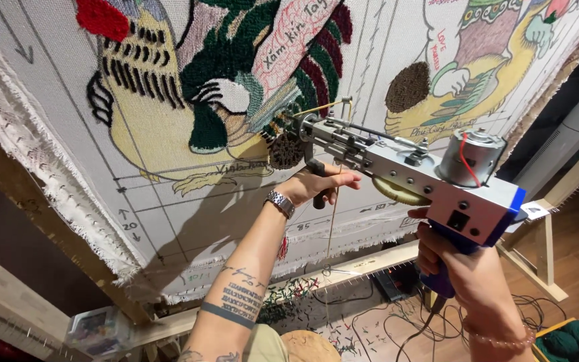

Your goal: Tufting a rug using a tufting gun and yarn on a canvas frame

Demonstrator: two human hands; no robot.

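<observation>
— Both hands are closed on the tufting gun (410, 171), aren't they?

— Yes. Right hand (460, 265) is wrapped tight around the blue rear grip at the bottom of the gun; left hand (319, 182) is clamped on the black front handle under the barrel, a metal wristwatch (281, 202) on that wrist.

— Where is the gun?

— Raised between the hands, its needle tip pressed against the stretched backing cloth (189, 214), just beside a dark brown tufted patch (287, 151). A grey motor with a red wire sits on top at the rear, and a yellow strand of yarn (319, 107) runs to the tip.

— And around it?

— The cloth carries a partly tufted bird design in cream, green and red, with pen lines marking the rest. It hangs on a wooden frame (343, 268). Below, cables lie tangled on the floor, with balls of green yarn (571, 338) at the lower right.
</observation>
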